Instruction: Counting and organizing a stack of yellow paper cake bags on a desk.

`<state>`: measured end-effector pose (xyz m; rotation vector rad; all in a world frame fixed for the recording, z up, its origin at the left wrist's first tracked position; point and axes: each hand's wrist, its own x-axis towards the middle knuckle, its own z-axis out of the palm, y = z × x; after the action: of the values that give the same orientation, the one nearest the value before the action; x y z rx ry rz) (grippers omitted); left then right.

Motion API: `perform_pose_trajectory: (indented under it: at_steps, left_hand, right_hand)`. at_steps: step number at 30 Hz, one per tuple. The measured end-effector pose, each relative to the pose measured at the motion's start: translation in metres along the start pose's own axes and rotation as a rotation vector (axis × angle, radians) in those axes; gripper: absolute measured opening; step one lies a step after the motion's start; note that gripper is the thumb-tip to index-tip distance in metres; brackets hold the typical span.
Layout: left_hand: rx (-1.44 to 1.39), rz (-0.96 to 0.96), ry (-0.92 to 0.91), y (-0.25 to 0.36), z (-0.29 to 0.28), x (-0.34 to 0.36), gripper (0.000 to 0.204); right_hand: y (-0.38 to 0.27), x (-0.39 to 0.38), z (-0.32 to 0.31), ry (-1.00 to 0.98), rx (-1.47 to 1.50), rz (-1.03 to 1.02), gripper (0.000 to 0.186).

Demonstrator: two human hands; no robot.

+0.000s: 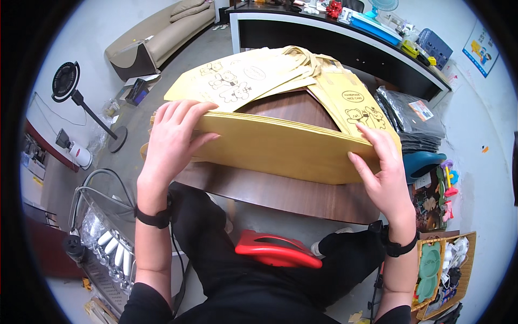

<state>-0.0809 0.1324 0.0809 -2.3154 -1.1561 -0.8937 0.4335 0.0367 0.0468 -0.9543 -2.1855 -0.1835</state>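
A thick stack of flat yellow-brown paper bags (280, 148) stands on its long edge on the brown wooden table (275, 189). My left hand (175, 132) is closed round its left end, fingers over the top edge and thumb on the near face. At the other end my right hand (384, 175) grips it the same way, with the thumb on the near face. Behind the stack, more paper bags printed with bears (226, 81) lie fanned out at the far left. Another pile of printed bags (342, 89) lies at the right, overlapping them at the back.
Dark plastic-wrapped packs (404, 121) are piled right of the table, with a teal object (423, 164) before them. A red stool seat (278, 251) shows between my legs. A wicker basket (467, 259) stands lower right, a metal rack (105, 270) lower left. A long desk (324, 43) stands behind.
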Motion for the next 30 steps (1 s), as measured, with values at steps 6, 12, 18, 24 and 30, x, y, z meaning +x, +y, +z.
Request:
perform_pose_trajectory:
  at_steps: [6,12,18,24,30]
  left_hand:
    - [0.164,-0.028,0.027,-0.011,0.003,0.003,0.051]
    - [0.149,-0.035,0.057,-0.003,0.025,0.008,0.05]
    - [0.161,0.009,0.106,-0.01,0.024,-0.005,0.038]
    - [0.153,0.175,0.395,0.033,0.004,-0.051,0.028]
    - [0.074,0.197,0.204,0.058,-0.008,-0.14,0.025]
  right_hand:
    - [-0.01,0.03,0.016,0.053,0.027,0.009,0.033]
    - [-0.013,0.042,0.02,0.084,0.011,0.038,0.031]
    - [-0.016,0.039,0.019,0.106,-0.006,0.076,0.029]
    - [-0.057,-0.037,0.008,0.11,-0.01,0.132,0.027]
    - [-0.12,-0.067,0.033,0.107,0.014,0.197,0.025]
